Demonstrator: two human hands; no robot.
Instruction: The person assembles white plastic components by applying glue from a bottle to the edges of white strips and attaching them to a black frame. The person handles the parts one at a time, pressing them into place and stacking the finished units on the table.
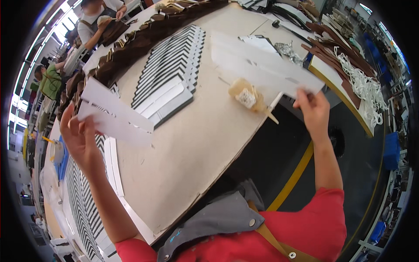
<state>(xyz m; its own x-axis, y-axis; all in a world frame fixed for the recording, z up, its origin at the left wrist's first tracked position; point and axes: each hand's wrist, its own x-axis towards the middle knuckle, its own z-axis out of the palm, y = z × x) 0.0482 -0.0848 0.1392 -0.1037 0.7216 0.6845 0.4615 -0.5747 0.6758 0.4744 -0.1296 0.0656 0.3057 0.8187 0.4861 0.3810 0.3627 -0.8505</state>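
Observation:
My left hand (pixel 83 142) is raised over the left of the table, its fingers closed on a thin white sheet (pixel 118 109) with slots cut in it. On the right, my right hand (pixel 315 109) pinches the near end of a longer white sheet (pixel 262 70), blurred and tilted over the table. Below that sheet a yellowish bottle (pixel 244 96) with a pointed nozzle lies on its side near the table edge. Between my hands, fanned out in an overlapping row, are black-and-white flat pieces (pixel 170 74).
Dark brown pieces (pixel 126 52) line the table's far left. More striped pieces (pixel 83 201) lie near my left forearm. A hammer (pixel 288 30), brown strips (pixel 340 61) and white cord (pixel 362 83) are at the right. Another person (pixel 94 24) works across the table.

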